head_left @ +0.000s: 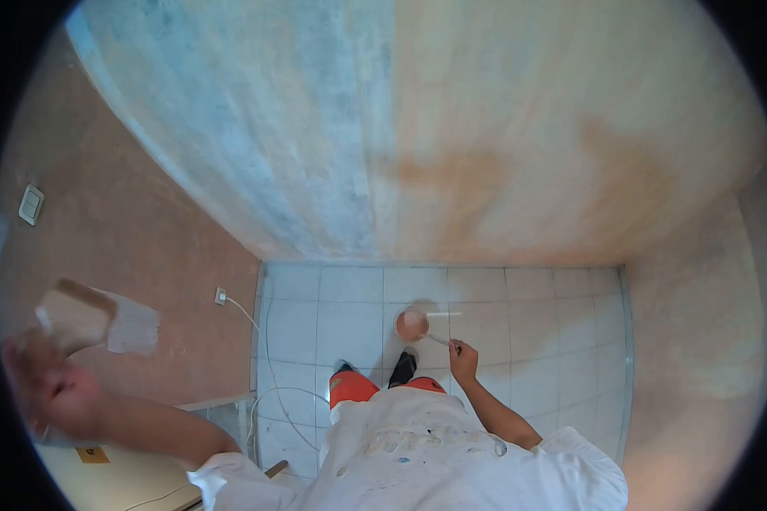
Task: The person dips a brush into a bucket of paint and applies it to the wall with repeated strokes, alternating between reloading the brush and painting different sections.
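My left hand (55, 387) is raised at the far left by the brown wall, its fingers smeared by motion. Closed on a wide flat tool (77, 315), pale with a brown edge, it holds this against or close over the wall; blur hides the tool's exact kind. Right beside the tool is a whitish patch (134, 325) on the wall. Low in front of my body, my right hand (463, 362) is wrapped round a thin handle (437, 340). That handle runs to the rim of a round container (412, 324) with pinkish-brown contents, seen over the floor near my feet.
The front wall (315, 128) is streaked blue on one side and beige-orange on the other. A white cable (268, 349) loops from a wall socket (221, 295) across the tiled floor (537, 332). Higher on the left wall sits a light switch (31, 204).
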Available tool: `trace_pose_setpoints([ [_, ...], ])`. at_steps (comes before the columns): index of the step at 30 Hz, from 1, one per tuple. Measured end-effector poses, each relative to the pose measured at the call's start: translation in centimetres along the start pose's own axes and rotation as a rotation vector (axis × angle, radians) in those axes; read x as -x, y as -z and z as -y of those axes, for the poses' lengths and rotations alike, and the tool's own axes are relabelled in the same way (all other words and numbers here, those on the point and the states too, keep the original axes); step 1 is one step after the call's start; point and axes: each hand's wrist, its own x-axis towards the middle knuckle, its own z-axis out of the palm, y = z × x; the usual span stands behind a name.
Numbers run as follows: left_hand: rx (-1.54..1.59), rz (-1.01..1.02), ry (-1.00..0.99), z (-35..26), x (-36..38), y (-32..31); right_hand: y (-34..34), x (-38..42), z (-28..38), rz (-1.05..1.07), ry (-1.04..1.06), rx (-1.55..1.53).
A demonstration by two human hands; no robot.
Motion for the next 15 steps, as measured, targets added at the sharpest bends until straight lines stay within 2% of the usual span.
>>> trace_pose_setpoints([
  [2, 0.019, 0.056, -0.221, -1.7, -3.1, 0.8, -0.3, -1.4, -0.3, -0.001, -0.063, 0.010],
  [3, 0.032, 0.081, -0.301, -2.7, -3.2, 1.2, -0.4, -1.4, -0.8, 0.027, -0.015, 0.055],
  [4, 0.037, 0.119, -0.349, -3.0, -3.3, 1.0, 0.0, -0.3, -1.4, 0.068, 0.012, 0.111],
  [6, 0.052, 0.186, -0.395, -2.6, -2.9, 0.8, -0.1, 0.3, -1.2, 0.040, -0.023, 0.019],
  [9, 0.066, 0.248, -0.427, -1.5, -1.2, 0.3, -1.0, 0.3, -1.6, 0.074, -0.035, 0.077],
  [13, 0.118, 0.330, -0.349, 1.3, 1.1, -0.9, -0.7, 1.2, -0.6, 0.133, -0.146, 0.147],
  [15, 0.128, 0.349, -0.326, 2.3, 1.8, -0.9, -1.3, 1.5, -0.7, 0.120, -0.128, 0.150],
])
